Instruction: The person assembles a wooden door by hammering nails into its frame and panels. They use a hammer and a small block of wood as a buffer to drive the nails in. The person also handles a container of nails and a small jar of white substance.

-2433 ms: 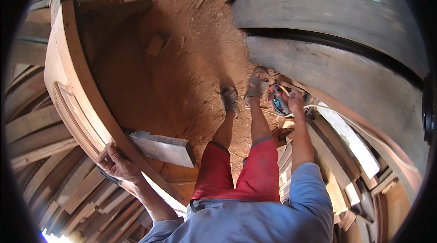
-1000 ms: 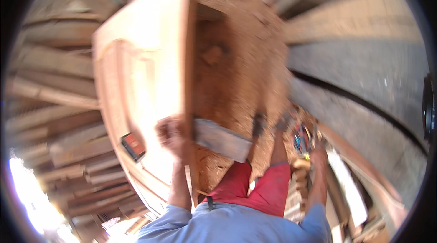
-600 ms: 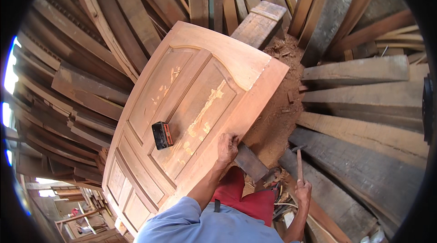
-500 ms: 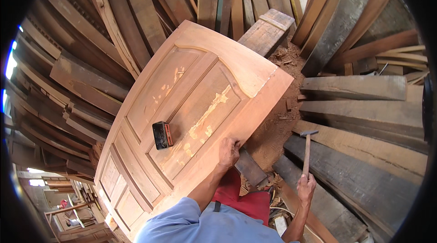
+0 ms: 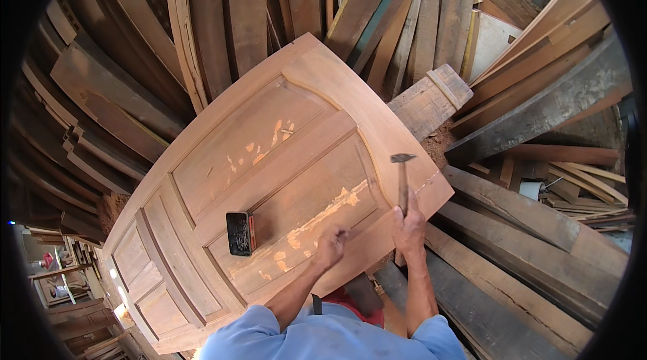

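A carved wooden door (image 5: 283, 166) lies in front of me, with pale yellowish filler-like patches on its panels. My right hand (image 5: 409, 230) grips a hammer (image 5: 403, 188) by its wooden handle, over the door's near right corner. The dark metal head points away from me. My left hand (image 5: 331, 245) is closed in a pinch above the door's near edge, and what its fingers hold, if anything, is too small to make out. A small black and red box (image 5: 252, 233) of loose nails stands open on the door, left of my left hand.
Stacked dark boards (image 5: 121, 94) line the far and left sides. More thick planks (image 5: 499, 259) lie close on my right. A rough timber block (image 5: 431, 100) sticks out beyond the door's far right edge, beside sawdust. A small white container (image 5: 532, 189) sits among scraps at right.
My right hand has raised the hammer from the right side to over the door's corner. My left hand has lifted from the door's edge inward over it, still closed. The view has turned.
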Available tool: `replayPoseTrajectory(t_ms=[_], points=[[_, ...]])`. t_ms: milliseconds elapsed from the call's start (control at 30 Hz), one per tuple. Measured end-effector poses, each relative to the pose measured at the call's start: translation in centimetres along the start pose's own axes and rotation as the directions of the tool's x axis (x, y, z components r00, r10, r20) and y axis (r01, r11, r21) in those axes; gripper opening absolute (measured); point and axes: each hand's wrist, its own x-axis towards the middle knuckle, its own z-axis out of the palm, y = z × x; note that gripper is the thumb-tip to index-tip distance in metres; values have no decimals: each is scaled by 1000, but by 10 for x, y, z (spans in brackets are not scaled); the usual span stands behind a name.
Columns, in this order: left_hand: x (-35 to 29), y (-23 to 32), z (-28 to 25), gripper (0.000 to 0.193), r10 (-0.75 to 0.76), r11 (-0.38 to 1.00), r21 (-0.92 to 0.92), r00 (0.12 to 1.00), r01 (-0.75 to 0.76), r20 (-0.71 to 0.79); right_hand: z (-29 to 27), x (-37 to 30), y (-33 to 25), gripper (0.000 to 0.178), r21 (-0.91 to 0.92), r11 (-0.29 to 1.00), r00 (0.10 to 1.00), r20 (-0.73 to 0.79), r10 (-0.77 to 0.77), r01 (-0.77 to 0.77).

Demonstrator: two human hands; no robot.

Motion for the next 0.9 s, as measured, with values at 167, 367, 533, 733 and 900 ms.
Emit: replayPoseTrajectory(t_ms=[167, 367, 533, 733, 900], points=[[155, -7, -64, 20, -147, 961, -272, 925, 50, -351, 79, 79, -26, 66, -75, 976, 968, 164, -191, 206], [262, 4, -97, 10, -48, 912, -394, 924, -115, -380, 114, 118, -11, 68, -186, 967, 934, 343, -102, 174], [315, 38, -79, 7, -19, 996, -91, 970, -3, -242, 109, 118, 11, 66, -73, 981, 959, 235, -157, 178], [366, 60, -37, 7, -3, 997, 72, 999, 6, -42, 47, 99, -16, 55, 513, 855, 990, 140, 7, -79], [384, 31, -18, 10, 179, 951, 262, 983, -163, -39, 10, 94, 1, 54, 563, 817, 990, 124, 63, -123]])
